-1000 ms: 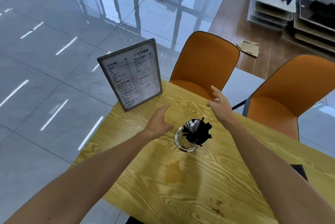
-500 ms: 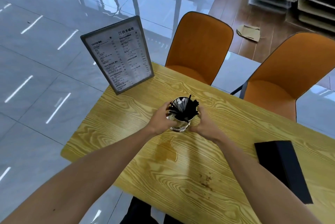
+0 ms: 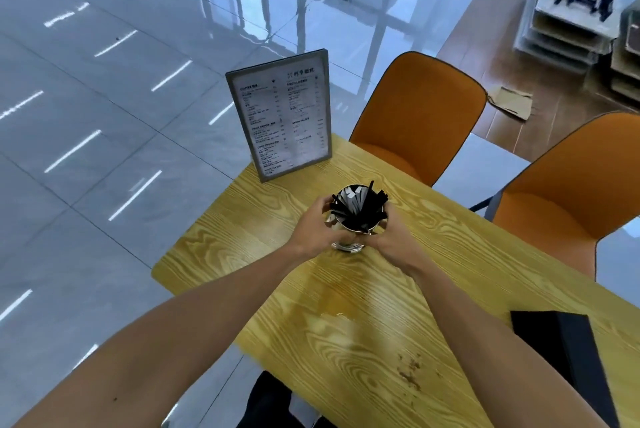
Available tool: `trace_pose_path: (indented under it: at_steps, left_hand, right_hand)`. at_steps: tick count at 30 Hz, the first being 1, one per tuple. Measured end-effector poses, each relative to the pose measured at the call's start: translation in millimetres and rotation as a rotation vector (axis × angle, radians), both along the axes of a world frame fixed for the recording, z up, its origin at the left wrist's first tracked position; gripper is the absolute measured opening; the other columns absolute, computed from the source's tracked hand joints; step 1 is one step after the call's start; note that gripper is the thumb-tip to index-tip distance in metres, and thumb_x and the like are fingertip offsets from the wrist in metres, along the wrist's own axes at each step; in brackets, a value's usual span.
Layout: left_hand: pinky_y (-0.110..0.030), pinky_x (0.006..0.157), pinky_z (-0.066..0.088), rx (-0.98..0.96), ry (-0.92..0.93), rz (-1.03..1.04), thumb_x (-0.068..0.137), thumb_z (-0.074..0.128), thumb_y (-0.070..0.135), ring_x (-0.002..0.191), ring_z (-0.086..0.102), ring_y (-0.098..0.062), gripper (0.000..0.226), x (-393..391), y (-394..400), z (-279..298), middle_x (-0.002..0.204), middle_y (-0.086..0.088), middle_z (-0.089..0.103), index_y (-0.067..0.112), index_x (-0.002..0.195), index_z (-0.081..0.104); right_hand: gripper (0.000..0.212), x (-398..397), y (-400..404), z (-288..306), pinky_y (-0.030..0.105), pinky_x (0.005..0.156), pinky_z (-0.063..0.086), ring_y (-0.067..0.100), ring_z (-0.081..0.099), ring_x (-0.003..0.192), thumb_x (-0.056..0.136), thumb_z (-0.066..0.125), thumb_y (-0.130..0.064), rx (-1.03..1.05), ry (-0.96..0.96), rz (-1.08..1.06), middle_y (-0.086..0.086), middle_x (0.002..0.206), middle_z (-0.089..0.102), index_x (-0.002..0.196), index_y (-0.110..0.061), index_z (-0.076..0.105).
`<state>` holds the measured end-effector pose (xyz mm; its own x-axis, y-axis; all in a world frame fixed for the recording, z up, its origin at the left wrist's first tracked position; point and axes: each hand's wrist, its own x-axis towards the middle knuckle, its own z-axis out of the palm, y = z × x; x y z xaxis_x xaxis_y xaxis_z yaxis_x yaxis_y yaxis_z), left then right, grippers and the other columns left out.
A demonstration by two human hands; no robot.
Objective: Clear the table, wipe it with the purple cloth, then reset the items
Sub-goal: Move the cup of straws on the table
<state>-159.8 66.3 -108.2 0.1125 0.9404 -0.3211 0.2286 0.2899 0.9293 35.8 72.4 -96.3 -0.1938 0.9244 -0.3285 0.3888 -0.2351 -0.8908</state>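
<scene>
A shiny metal cup (image 3: 347,244) full of black straws and white packets stands on the yellow wooden table (image 3: 242,219). My left hand (image 3: 313,232) wraps its left side and my right hand (image 3: 393,240) wraps its right side, so both grip it. A framed menu stand (image 3: 280,114) is upright at the table's far left corner. A black box (image 3: 568,355) lies at the right near edge. A wet patch (image 3: 337,303) and brown specks (image 3: 408,372) mark the tabletop. No purple cloth is in view.
Two orange chairs (image 3: 419,119) (image 3: 571,192) stand behind the table. Glossy grey floor tiles (image 3: 86,150) lie to the left. Stacked trays and boards (image 3: 571,12) sit on the wooden floor at the far right, with a piece of cardboard (image 3: 512,102) near them.
One second ago both hands were open, apart from the cup. They closed around the cup half a second ago and still hold it.
</scene>
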Motion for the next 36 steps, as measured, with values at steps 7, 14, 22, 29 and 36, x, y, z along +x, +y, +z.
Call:
trace_pose_path:
  at_steps: [7,14,22,29,36]
  left_hand:
    - [-0.030,0.100,0.052,0.057,0.032,0.139,0.062,0.093,0.041,0.118,0.060,-0.010,0.091,-74.2,-1.9,11.0,0.131,0.008,0.061,0.018,0.139,0.051]
    - [-0.024,0.094,0.055,0.044,0.085,0.272,0.065,0.093,0.033,0.108,0.064,-0.008,0.076,-157.8,-6.7,6.7,0.116,0.006,0.067,0.022,0.132,0.058]
    - [-0.029,0.092,0.056,0.042,0.102,0.389,0.068,0.091,0.032,0.104,0.068,-0.007,0.070,-213.2,-6.3,-1.9,0.118,0.010,0.068,0.022,0.131,0.060]
    - [-0.035,0.093,0.057,0.018,0.090,0.402,0.072,0.089,0.032,0.106,0.069,-0.012,0.066,-228.7,5.1,-5.8,0.121,0.012,0.067,0.025,0.130,0.059]
    - [-0.022,0.084,0.053,-0.101,0.149,0.376,0.074,0.085,0.042,0.106,0.064,-0.012,0.074,-227.3,6.3,-1.2,0.128,0.007,0.059,0.018,0.136,0.052]
  right_hand:
    - [0.095,-77.4,25.6,0.3,0.028,0.094,0.051,0.010,0.058,0.122,0.064,0.096,-0.040,0.005,-0.003,0.123,-0.008,0.135,0.056,0.140,-0.024,0.042]
    - [0.088,-165.3,43.0,-6.4,0.011,0.080,0.053,0.004,0.057,0.119,0.071,0.092,-0.014,-0.081,0.103,0.214,-0.004,0.135,0.058,0.142,-0.024,0.041]
    - [0.086,-229.4,59.2,-16.4,0.015,0.090,0.050,-0.001,0.056,0.122,0.069,0.094,-0.024,-0.108,0.104,0.273,-0.017,0.131,0.061,0.140,-0.031,0.046]
    - [0.085,-248.4,73.5,-24.4,0.028,0.102,0.050,0.005,0.058,0.123,0.072,0.092,-0.026,-0.104,0.047,0.270,-0.014,0.131,0.062,0.143,-0.021,0.045]
    - [0.086,-244.9,71.7,-27.4,0.039,0.111,0.045,0.015,0.052,0.134,0.081,0.084,-0.038,-0.069,-0.066,0.334,-0.005,0.148,0.053,0.152,-0.026,0.037]
